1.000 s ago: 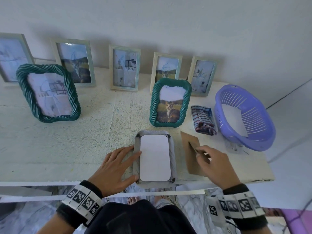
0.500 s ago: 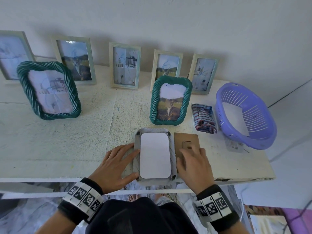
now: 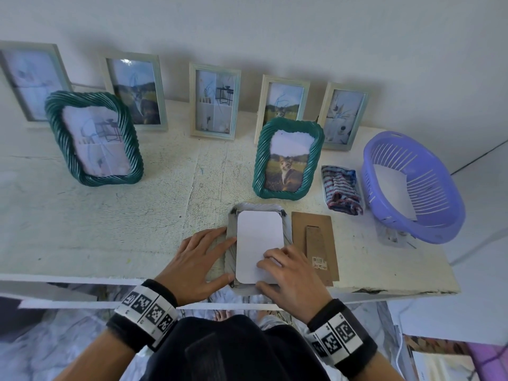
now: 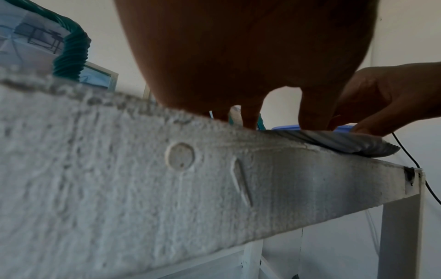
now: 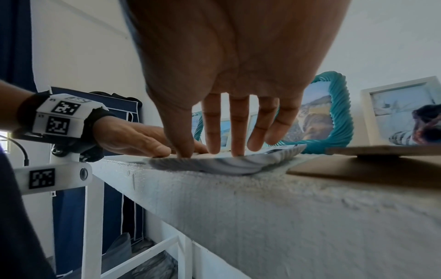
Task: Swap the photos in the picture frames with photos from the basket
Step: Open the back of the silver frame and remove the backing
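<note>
Frame: I have the grey rope-edged picture frame [image 3: 257,213] lying face down at the white table's [image 3: 110,221] front edge.
Photo: white round-cornered photo [image 3: 258,237] rests back-up inside it.
Left hand [image 3: 196,264]: fingers flat and spread, pressing the frame's left side.
Right hand [image 3: 291,279]: fingertips [image 5: 237,151] pressing down on the photo's near right corner, nothing pinched.
Backing: brown cardboard back panel [image 3: 313,243] lies just right of the frame.
Basket: purple slotted plastic basket [image 3: 428,215], far right, holds a white sheet.

1. This looks like a room in a home: a rough white-painted table [image 3: 110,221] stands against a plain white wall [image 3: 302,37].
2. A dark blue fabric wardrobe [image 5: 119,120] stands nearby.
</note>
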Demonstrator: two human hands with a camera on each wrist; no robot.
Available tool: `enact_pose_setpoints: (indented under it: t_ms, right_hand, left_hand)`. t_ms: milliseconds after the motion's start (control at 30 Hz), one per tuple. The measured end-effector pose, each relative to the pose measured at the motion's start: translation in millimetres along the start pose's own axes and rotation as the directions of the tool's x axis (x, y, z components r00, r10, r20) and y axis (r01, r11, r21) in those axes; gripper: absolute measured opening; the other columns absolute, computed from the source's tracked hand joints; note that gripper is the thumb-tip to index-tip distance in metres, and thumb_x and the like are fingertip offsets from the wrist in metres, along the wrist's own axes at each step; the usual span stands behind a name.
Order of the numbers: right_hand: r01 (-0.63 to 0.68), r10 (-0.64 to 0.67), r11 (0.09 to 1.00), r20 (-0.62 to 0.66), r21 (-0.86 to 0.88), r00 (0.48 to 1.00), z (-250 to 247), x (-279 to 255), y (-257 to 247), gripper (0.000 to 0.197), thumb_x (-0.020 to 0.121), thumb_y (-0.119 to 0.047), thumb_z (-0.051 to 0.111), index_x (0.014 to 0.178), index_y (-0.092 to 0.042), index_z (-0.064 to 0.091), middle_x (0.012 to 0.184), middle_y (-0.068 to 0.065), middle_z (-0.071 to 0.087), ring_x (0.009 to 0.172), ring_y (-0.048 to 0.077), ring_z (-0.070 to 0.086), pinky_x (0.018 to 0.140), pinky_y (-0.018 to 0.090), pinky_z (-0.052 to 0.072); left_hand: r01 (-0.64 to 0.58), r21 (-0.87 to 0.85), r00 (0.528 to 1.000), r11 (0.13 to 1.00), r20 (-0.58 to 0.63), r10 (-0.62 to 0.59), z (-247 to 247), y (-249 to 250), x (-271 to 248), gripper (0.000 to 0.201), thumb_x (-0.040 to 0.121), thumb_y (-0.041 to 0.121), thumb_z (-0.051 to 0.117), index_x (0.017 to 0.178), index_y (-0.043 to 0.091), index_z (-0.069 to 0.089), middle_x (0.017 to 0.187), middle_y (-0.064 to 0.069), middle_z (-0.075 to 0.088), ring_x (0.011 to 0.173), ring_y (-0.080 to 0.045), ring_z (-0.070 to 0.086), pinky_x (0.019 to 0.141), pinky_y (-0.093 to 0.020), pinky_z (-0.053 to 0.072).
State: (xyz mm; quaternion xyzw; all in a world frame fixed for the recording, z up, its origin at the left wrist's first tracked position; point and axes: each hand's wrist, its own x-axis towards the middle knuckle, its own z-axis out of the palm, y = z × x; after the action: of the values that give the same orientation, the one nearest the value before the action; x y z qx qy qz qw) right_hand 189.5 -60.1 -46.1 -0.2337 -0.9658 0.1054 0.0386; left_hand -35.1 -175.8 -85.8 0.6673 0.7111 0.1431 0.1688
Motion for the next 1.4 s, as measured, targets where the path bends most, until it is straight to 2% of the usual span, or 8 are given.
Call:
enact_pose_setpoints:
  t_ms: [333, 533, 800, 1033, 1133, 1200, 1267, 1400]
  right_hand:
    - [0.011, -0.009, 0.998, -0.03, 0.059, 1.0, -1, -4, -2, 0.016, 0.088, -0.033, 0.053, 0.091, -0.02, 0.061, 0.108, -0.001, 0.064, 0.093, 0.019, 0.058, 0.07, 0.03, 0.053]
    - [0.011, -0.005, 0.994, -0.054, 0.106, 0.999, -6, -4, -6, 0.018, 0.096, -0.026, 0.043, 0.089, -0.017, 0.057, 0.099, -0.004, 0.065, 0.082, 0.018, 0.054, 0.061, 0.03, 0.049]
    - [-0.093, 0.101, 0.983, -0.038, 0.16, 0.994, -14, -3, -11, 0.022, 0.092, -0.023, 0.036, 0.108, -0.019, 0.051, 0.075, -0.004, 0.06, 0.071, 0.014, 0.05, 0.052, 0.033, 0.048]
    - [-0.147, 0.181, 0.973, -0.192, 0.18, 0.964, -35, -4, -13, 0.046, 0.076, -0.002, 0.066, 0.116, -0.016, 0.05, 0.071, -0.002, 0.055, 0.059, 0.01, 0.044, 0.045, 0.027, 0.045]
    - [-0.215, 0.273, 0.946, -0.238, 0.243, 0.932, -40, -5, -6, 0.041, 0.082, -0.008, 0.059, 0.119, -0.018, 0.046, 0.082, -0.001, 0.057, 0.065, 0.011, 0.05, 0.053, 0.022, 0.047]
    - [-0.25, 0.328, 0.934, -0.335, 0.255, 0.884, -49, -5, 0, 0.028, 0.08, -0.004, 0.059, 0.105, -0.013, 0.05, 0.078, -0.004, 0.051, 0.058, 0.005, 0.04, 0.054, 0.007, 0.032]
    - [-0.287, 0.387, 0.915, -0.423, 0.282, 0.819, -57, -6, 8, 0.021, 0.078, 0.005, 0.062, 0.093, -0.008, 0.053, 0.075, -0.002, 0.048, 0.055, 0.006, 0.037, 0.051, 0.005, 0.028]
    - [-0.335, 0.54, 0.825, -0.463, 0.454, 0.703, -65, -16, 35, 0.035, 0.082, 0.007, 0.06, 0.115, -0.006, 0.056, 0.093, 0.006, 0.06, 0.076, 0.021, 0.057, 0.066, 0.014, 0.035]
  left_hand:
    - [0.006, -0.024, 1.0, 1.0, 0.003, -0.006, -1, 1, 1, 0.074, 0.088, 0.071, 0.04, 0.152, 0.039, 0.021, 0.159, 0.009, 0.019, 0.144, -0.013, 0.014, 0.111, -0.033, 0.011]
    - [0.025, -0.023, 1.0, 0.999, 0.014, -0.024, -5, 4, 1, 0.076, 0.085, 0.075, 0.032, 0.152, 0.042, 0.015, 0.159, 0.012, 0.012, 0.143, -0.009, 0.005, 0.111, -0.03, 0.005]
    - [0.087, -0.055, 0.994, 0.995, -0.058, -0.09, 0, 15, 6, 0.076, 0.081, 0.07, 0.047, 0.146, 0.035, 0.031, 0.15, 0.01, 0.03, 0.137, -0.015, 0.027, 0.109, -0.038, 0.023]
    - [0.08, -0.036, 0.996, 0.996, -0.046, -0.082, -2, 16, 8, 0.07, 0.08, 0.069, 0.048, 0.141, 0.036, 0.039, 0.148, 0.006, 0.032, 0.136, -0.018, 0.029, 0.109, -0.044, 0.026]
    - [0.088, -0.026, 0.996, 0.996, -0.027, -0.088, -2, 16, 8, 0.07, 0.08, 0.071, 0.046, 0.141, 0.037, 0.038, 0.15, 0.006, 0.03, 0.137, -0.019, 0.027, 0.111, -0.044, 0.025]
    - [0.092, -0.023, 0.995, 0.995, -0.019, -0.093, -3, 15, 7, 0.071, 0.08, 0.072, 0.045, 0.142, 0.037, 0.037, 0.151, 0.006, 0.029, 0.138, -0.019, 0.026, 0.111, -0.044, 0.024]
    - [0.095, -0.016, 0.995, 0.995, -0.007, -0.095, -4, 16, 8, 0.072, 0.08, 0.073, 0.043, 0.142, 0.037, 0.037, 0.151, 0.006, 0.028, 0.138, -0.019, 0.026, 0.111, -0.044, 0.023]
    - [0.099, -0.029, 0.995, 0.995, 0.009, -0.099, -6, 17, 8, 0.075, 0.079, 0.075, 0.042, 0.144, 0.038, 0.033, 0.151, 0.008, 0.026, 0.138, -0.017, 0.025, 0.112, -0.043, 0.023]
